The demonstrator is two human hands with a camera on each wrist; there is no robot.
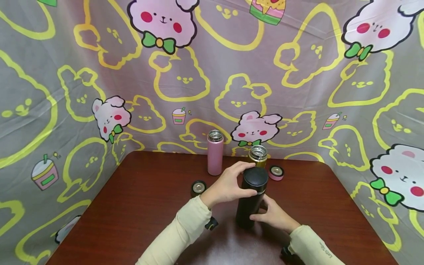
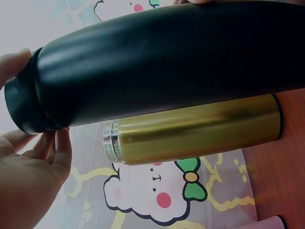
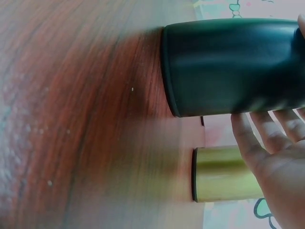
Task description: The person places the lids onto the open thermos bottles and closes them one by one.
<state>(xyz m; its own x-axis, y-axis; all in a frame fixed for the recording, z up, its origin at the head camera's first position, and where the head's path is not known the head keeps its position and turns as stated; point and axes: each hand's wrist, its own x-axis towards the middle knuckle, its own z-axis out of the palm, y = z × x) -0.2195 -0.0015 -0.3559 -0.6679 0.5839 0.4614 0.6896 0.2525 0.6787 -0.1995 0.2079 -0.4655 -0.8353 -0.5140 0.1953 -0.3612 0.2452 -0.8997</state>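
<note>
Matte black cylindrical bottle (image 1: 246, 209), upright or slightly tilted over the table; base contact I cannot tell. I see the left hand (image 1: 230, 184) clamped around its smooth lid (image 1: 255, 177), the right hand (image 1: 275, 214) around its lower body. Beyond: lidless metallic gold bottle (image 2: 200, 131) and pink bottle (image 1: 215, 157). Glossy, wood-grained table (image 1: 145, 202); yellow-outlined patterned cloth (image 1: 215, 66) behind.
</note>
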